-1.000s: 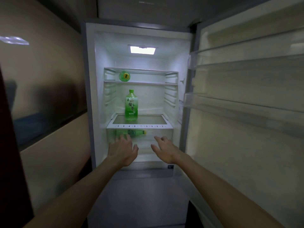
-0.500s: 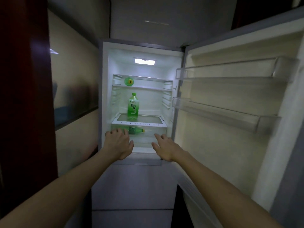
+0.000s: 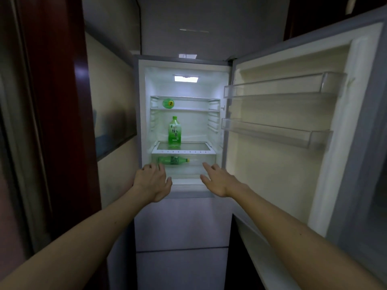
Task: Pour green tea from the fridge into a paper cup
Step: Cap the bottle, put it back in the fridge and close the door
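The fridge (image 3: 142,126) stands open and lit. A green tea bottle (image 3: 174,132) with a green cap stands upright on the glass shelf (image 3: 194,146). A second green bottle (image 3: 173,160) lies on its side in the clear drawer below. A third green bottle (image 3: 168,103) lies end-on on the top shelf. My left hand (image 3: 152,182) hovers in front of the drawer's left end, fingers loosely curled and holding nothing. My right hand (image 3: 217,179) is stretched out flat at the drawer's right end, empty. No paper cup is in view.
The fridge door (image 3: 293,143) is swung wide to the right, with two clear door racks (image 3: 278,88) holding nothing. A dark red wooden panel (image 3: 54,101) stands close on the left. Closed lower fridge drawers (image 3: 182,222) sit beneath my hands.
The view has pulled back and away from the fridge, so it looks smaller. Both hands stay in front of the drawer, still empty.
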Demonstrator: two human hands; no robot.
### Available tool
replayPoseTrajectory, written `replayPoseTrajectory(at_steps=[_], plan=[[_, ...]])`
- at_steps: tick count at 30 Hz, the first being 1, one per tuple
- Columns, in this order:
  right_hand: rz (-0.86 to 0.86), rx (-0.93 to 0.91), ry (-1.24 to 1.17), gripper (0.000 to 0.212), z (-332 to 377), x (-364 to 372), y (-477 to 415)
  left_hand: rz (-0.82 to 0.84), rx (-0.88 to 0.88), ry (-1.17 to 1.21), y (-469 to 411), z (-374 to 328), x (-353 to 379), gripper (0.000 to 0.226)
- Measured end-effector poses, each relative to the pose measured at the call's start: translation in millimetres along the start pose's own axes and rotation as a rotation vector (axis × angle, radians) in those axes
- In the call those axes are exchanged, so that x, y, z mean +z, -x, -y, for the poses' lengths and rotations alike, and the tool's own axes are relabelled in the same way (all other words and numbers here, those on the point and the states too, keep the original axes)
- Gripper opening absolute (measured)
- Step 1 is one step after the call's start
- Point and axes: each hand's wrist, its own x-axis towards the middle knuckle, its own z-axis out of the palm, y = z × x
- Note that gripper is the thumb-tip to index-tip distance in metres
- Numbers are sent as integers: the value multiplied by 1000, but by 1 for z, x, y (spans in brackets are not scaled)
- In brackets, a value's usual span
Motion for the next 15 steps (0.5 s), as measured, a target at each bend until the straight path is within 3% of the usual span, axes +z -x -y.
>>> replayPoseTrajectory(at_steps=[15], plan=[[-93,-7,25,58,37,7,86,96,-55,77,85,10,-35,46]])
